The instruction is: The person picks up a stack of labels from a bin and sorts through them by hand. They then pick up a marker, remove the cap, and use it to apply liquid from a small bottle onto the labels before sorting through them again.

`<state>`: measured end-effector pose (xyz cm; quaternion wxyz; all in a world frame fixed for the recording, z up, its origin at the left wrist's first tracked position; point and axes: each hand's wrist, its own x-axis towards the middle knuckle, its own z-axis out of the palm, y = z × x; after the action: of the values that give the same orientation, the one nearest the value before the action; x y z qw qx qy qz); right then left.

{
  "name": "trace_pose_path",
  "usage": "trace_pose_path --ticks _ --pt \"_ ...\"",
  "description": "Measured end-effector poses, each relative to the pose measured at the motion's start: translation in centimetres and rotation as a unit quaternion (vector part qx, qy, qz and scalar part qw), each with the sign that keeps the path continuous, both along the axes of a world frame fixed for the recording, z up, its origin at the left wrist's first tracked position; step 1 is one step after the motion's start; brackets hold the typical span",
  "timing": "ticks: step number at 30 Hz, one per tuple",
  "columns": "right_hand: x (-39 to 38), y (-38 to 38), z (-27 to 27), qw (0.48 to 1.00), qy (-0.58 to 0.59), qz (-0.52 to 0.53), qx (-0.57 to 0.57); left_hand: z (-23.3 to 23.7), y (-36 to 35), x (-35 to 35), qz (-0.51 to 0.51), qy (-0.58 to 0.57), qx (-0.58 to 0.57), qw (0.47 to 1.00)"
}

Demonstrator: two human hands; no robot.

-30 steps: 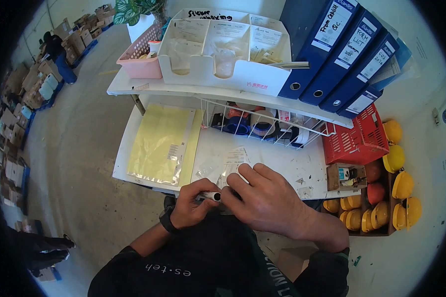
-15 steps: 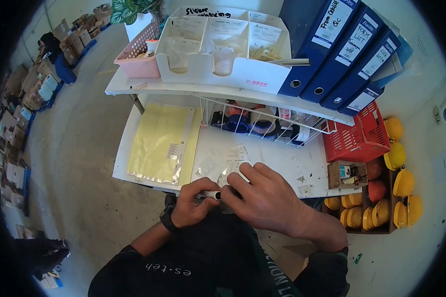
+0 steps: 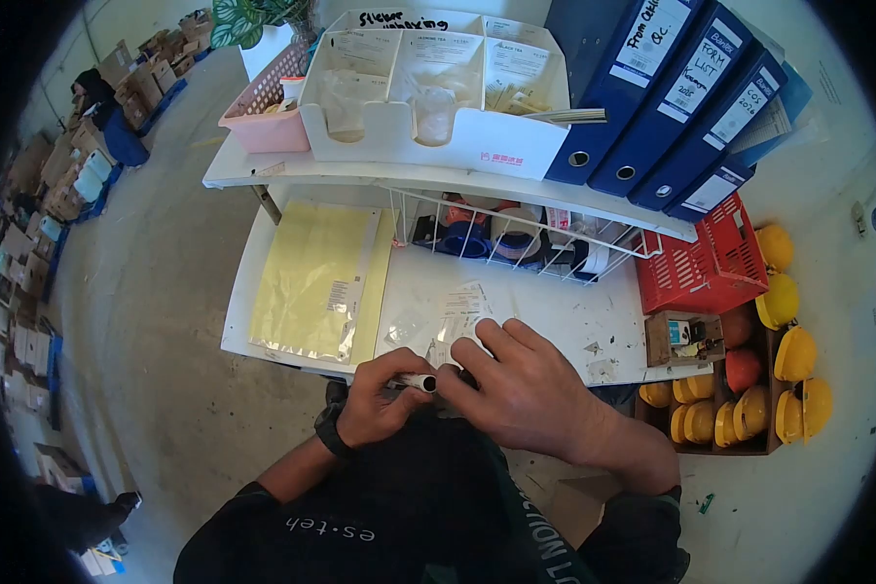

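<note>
My left hand (image 3: pixel 368 407) is closed around a slim white tube (image 3: pixel 419 383), whose round, dark, hollow-looking end points toward my right hand. My right hand (image 3: pixel 521 394) is bent close beside that end, thumb and fingers pinched together. Something dark shows between them, but its kind is hidden by the fingers. Both hands are in front of my body, at the near edge of the white desk (image 3: pixel 555 331). Just beyond them lie printed labels (image 3: pixel 462 310) and a small clear plastic piece (image 3: pixel 406 329).
A yellow plastic-covered folder (image 3: pixel 307 277) lies at left. A wire basket (image 3: pixel 526 238) hangs under the shelf, which bears a white sectioned box (image 3: pixel 438 136), a pink basket (image 3: pixel 268 127) and blue binders (image 3: pixel 642 97). Right are a red crate (image 3: pixel 701 263) and yellow helmets (image 3: pixel 793 355).
My hands keep nearly the same pose around the tube, with its open end turned slightly more into view. At lower left, a person in dark clothing has shifted position.
</note>
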<state>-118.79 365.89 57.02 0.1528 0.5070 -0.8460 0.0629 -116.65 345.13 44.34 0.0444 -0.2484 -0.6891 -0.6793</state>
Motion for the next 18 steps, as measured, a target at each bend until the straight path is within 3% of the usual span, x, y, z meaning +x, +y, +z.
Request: trace_pose_path --ticks 3,5,6,7,8,9,11,12,14,18 --pt "-0.1 0.5 -0.3 0.999 -0.036 -0.015 -0.018 -0.3 -0.2 0.0 0.004 -0.011 0.005 1.0" --pt "-0.6 1.1 -2.3 0.984 -0.123 -0.017 -0.125 -0.8 -0.2 0.0 0.007 -0.015 0.002 1.0" --pt "-0.4 1.1 -3.2 0.984 -0.123 -0.016 -0.124 -1.0 -0.1 0.1 0.014 -0.038 0.017 0.999" --pt "0.1 1.1 -4.3 0.934 -0.255 -0.058 -0.243 -1.3 -0.1 0.2 0.02 -0.061 0.033 0.997" --pt "0.5 1.1 -5.7 0.85 -0.379 -0.097 -0.352 -1.9 0.0 0.1 0.022 -0.062 0.034 0.997" --pt "1.0 1.1 -7.7 0.85 -0.38 -0.097 -0.35 -2.7 -0.1 0.0 0.028 -0.077 0.049 0.995" --pt "1.6 1.2 -12.8 0.779 -0.35 -0.219 -0.472 -3.3 0.0 0.0 0.029 -0.093 0.067 0.993" --pt "1.5 1.3 -15.5 0.78 -0.348 -0.222 -0.47 -3.4 0.0 0.0 0.034 -0.087 0.082 0.992" --pt "1.4 1.5 -20.3 0.832 -0.15 -0.291 -0.447 -3.7 0.1 -0.2 0.03 -0.084 0.097 0.991" --pt "2.1 1.3 -24.2 0.804 -0.137 -0.387 -0.431 -3.7 -0.2 -0.7 0.035 -0.017 0.065 0.997"
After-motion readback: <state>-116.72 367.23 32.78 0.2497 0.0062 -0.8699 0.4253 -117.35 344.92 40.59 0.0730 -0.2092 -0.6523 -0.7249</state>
